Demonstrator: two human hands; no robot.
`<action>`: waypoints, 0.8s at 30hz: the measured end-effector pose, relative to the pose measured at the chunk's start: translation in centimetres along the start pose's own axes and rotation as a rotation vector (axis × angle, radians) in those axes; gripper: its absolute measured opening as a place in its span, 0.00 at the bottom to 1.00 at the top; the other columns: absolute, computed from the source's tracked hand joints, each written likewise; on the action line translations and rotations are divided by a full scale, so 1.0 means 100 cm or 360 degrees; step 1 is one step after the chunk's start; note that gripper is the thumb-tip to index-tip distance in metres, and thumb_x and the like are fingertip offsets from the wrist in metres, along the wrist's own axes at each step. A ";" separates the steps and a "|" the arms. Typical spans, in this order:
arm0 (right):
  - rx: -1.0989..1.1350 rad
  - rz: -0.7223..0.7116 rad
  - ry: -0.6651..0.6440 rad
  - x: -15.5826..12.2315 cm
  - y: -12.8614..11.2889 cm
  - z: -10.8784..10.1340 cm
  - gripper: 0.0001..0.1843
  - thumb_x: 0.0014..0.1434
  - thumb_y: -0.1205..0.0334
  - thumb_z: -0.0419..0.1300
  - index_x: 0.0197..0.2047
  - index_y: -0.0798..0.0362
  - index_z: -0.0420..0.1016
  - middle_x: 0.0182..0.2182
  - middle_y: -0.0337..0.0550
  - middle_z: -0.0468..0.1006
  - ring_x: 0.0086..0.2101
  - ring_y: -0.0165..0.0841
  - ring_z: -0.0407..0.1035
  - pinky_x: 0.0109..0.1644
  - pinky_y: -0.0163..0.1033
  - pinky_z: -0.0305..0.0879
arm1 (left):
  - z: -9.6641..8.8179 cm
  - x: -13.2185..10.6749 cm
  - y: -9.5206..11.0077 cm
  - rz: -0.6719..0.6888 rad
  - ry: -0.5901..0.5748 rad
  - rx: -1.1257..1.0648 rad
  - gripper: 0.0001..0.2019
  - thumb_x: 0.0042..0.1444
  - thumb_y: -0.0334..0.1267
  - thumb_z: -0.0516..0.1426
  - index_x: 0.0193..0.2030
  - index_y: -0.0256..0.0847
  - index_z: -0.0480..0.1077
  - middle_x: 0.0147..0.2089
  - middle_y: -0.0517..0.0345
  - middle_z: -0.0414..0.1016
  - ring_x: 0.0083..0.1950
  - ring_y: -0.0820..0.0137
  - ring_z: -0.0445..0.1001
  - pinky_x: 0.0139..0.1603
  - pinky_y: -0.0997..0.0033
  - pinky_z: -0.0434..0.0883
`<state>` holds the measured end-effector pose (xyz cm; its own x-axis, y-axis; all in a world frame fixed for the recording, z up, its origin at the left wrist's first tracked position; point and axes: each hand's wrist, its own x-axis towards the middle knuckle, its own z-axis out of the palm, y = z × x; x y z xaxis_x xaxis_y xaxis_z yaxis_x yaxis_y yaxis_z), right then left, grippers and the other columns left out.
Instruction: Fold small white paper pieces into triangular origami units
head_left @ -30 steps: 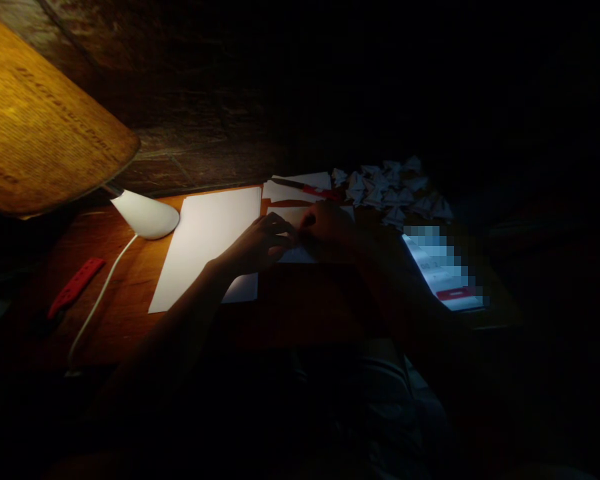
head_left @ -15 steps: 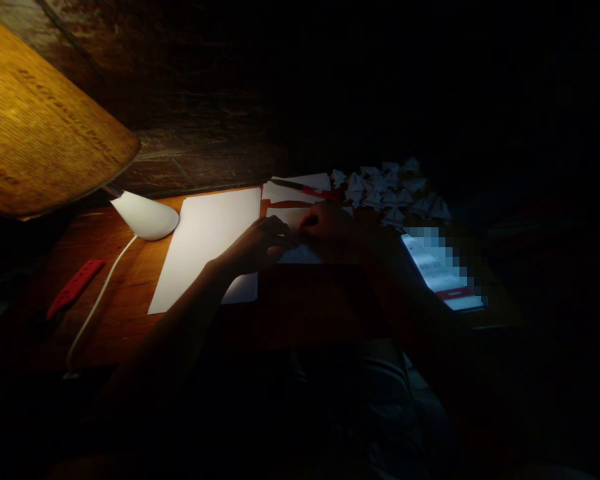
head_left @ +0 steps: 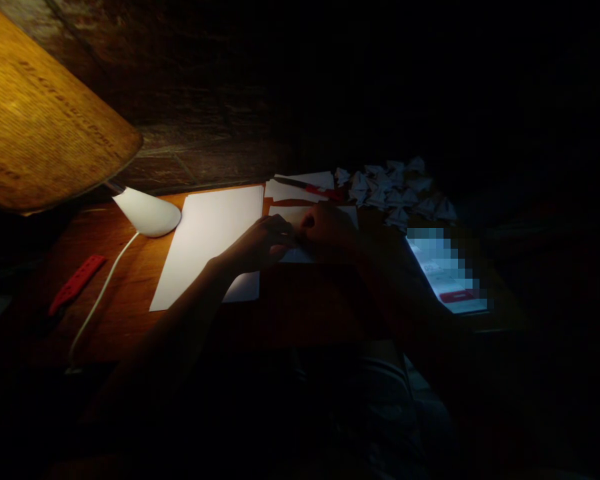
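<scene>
My left hand [head_left: 266, 239] reaches over the right edge of a large white paper stack [head_left: 210, 233], its fingers bent together. Close beside it is my right hand [head_left: 326, 225], curled with the fingers pinched. Both sets of fingertips meet above a smaller white sheet [head_left: 280, 211] lying on the table. Deep shadow covers the fingertips, so whatever is pinched between them cannot be made out. Behind the hands, a dark-bladed tool with a red handle [head_left: 321, 193] rests on more white paper [head_left: 280, 192].
A lamp with a yellow shade [head_left: 45, 127] and white base [head_left: 150, 215] stands left. Its white cord [head_left: 100, 293] runs past a flat red strip [head_left: 77, 285]. Folded paper pieces [head_left: 380, 190] pile up at back right. A lit phone [head_left: 445, 273] lies on the right.
The whole view has shifted slightly. My fingers have moved a little over the small sheet, and the right hand looks more tightly curled. The other objects stay in place.
</scene>
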<state>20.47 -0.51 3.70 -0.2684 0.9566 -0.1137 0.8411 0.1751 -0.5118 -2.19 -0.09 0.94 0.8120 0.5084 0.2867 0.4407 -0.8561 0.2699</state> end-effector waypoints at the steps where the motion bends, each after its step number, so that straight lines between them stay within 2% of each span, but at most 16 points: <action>1: -0.0001 -0.0001 0.0004 0.000 0.000 0.001 0.10 0.62 0.60 0.68 0.45 0.52 0.88 0.44 0.49 0.89 0.44 0.42 0.81 0.43 0.40 0.69 | 0.000 0.000 0.000 -0.0001 -0.0002 0.0008 0.12 0.65 0.32 0.60 0.46 0.47 0.86 0.47 0.51 0.83 0.51 0.61 0.78 0.56 0.54 0.77; 10: 0.0029 0.0005 0.0054 0.003 0.001 0.006 0.07 0.59 0.63 0.68 0.42 0.51 0.86 0.42 0.50 0.87 0.43 0.43 0.79 0.43 0.42 0.68 | -0.005 0.002 0.005 0.0011 -0.0044 0.0072 0.12 0.65 0.31 0.59 0.45 0.45 0.85 0.45 0.51 0.83 0.49 0.60 0.77 0.52 0.56 0.76; 16: 0.0088 0.0029 0.0068 0.008 0.005 0.006 0.15 0.57 0.63 0.70 0.49 0.52 0.81 0.48 0.51 0.84 0.44 0.41 0.76 0.42 0.41 0.64 | -0.002 0.002 0.004 -0.0005 -0.0033 0.0039 0.13 0.64 0.32 0.59 0.47 0.45 0.86 0.47 0.50 0.83 0.50 0.58 0.77 0.52 0.55 0.76; 20: 0.0134 0.0043 0.0072 0.009 0.006 0.007 0.13 0.56 0.67 0.69 0.46 0.52 0.80 0.46 0.50 0.83 0.41 0.40 0.73 0.41 0.41 0.62 | 0.001 0.002 0.002 0.0009 -0.0021 0.0026 0.13 0.64 0.31 0.58 0.47 0.45 0.85 0.46 0.50 0.83 0.49 0.59 0.77 0.51 0.56 0.76; 24: 0.0243 -0.0049 0.0051 0.012 0.014 0.008 0.12 0.55 0.68 0.68 0.44 0.52 0.79 0.44 0.47 0.83 0.40 0.38 0.73 0.41 0.40 0.62 | 0.004 0.003 0.000 0.0032 0.0039 0.0008 0.15 0.63 0.29 0.57 0.47 0.45 0.85 0.44 0.52 0.84 0.47 0.60 0.77 0.50 0.57 0.76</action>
<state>20.93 0.64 2.20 -0.2758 0.9586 -0.0702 0.7509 0.1693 -0.6384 -1.81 -0.03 0.62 0.8110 0.4933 0.3146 0.4264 -0.8665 0.2593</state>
